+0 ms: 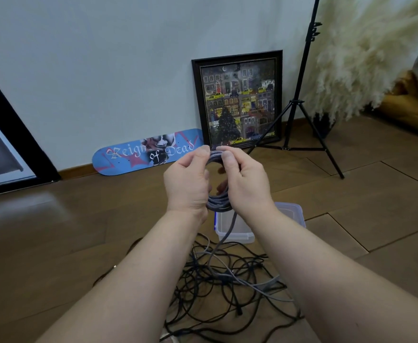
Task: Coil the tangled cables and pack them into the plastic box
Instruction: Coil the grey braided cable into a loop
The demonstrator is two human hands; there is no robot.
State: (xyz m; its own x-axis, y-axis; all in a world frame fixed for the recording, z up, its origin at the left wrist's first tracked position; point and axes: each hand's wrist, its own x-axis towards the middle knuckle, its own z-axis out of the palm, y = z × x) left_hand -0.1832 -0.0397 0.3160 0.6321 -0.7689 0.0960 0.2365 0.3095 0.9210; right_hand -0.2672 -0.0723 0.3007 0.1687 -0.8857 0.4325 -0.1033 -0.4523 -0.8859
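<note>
Gripping grey braided cable coil [218, 203], both hands, tail dangling

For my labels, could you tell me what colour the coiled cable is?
Greyish purple, braided; the coil shows in the head view.

Cable tangle [227, 288] blocks floor before box [237, 233]; sides free.

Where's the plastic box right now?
The plastic box sits on the wooden floor just beyond the cable tangle, below the right hand, partly hidden by that wrist.
</note>
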